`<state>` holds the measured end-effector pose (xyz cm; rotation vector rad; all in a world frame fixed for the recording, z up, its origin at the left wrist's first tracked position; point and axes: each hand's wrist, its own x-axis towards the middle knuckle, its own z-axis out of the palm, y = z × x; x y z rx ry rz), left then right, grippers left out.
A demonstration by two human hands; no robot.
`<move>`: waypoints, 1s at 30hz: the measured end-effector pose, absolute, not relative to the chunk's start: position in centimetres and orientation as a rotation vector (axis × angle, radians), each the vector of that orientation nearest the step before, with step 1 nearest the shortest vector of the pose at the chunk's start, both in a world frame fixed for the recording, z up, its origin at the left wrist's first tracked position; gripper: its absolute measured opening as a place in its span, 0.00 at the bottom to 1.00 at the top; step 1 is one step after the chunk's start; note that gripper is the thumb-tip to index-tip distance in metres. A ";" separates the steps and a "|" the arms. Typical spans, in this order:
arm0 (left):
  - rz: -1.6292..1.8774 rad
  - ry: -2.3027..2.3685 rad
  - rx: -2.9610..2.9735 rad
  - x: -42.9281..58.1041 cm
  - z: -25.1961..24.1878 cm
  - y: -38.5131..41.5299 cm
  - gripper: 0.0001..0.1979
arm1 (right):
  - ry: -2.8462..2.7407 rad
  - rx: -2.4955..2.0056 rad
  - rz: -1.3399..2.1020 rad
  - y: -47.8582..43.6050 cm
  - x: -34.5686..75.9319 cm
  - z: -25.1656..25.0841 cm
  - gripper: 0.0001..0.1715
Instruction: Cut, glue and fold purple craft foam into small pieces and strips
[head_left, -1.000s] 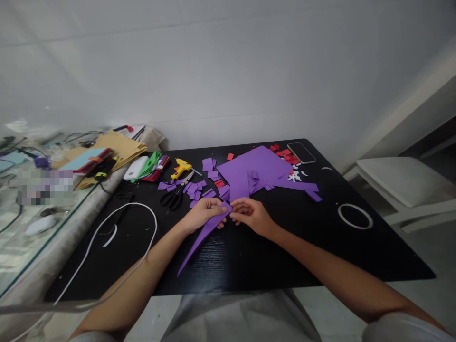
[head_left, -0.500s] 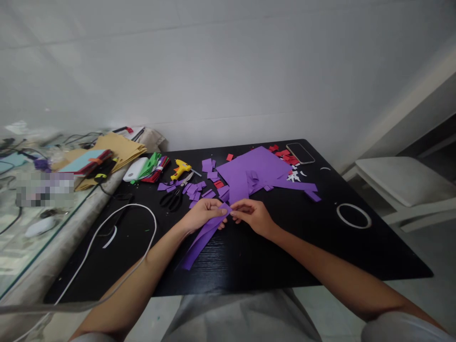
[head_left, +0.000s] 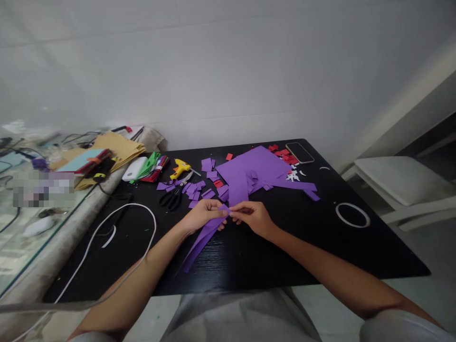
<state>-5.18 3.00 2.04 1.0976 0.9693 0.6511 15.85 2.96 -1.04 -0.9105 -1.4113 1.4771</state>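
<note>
A long purple paper strip (head_left: 204,239), folded lengthwise, slants toward me over the black table. My left hand (head_left: 205,214) grips it near its far end, thumb on top and fingers beneath. At that same end, my right hand (head_left: 251,216) pinches the strip's tip between thumb and fingertips. Just beyond my hands lie a large purple sheet (head_left: 254,161) and another wide purple strip (head_left: 238,187). Small cut purple pieces (head_left: 194,191) are scattered left of the sheet, beside black-handled scissors (head_left: 174,197).
A yellow glue gun (head_left: 181,167) lies behind the scissors. Red pieces (head_left: 287,154) and a phone (head_left: 299,153) are at the far right. A white ring (head_left: 352,215) rests on the right side. A white cable (head_left: 155,223) loops over my left forearm.
Both hands stay almost in place on the strip. The strip's loose near end has shifted slightly, its folded layers standing a little further apart.
</note>
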 end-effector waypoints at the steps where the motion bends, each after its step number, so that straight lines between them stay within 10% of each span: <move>1: 0.654 0.970 1.097 -5.1 2.0 3.0 0.17 | -1.410 -0.910 1.481 3.0 15.8 -1.1 0.18; 30: 0.677 0.999 1.018 -4.5 1.4 3.2 0.16 | -1.414 -0.903 1.483 3.8 15.8 -1.9 0.19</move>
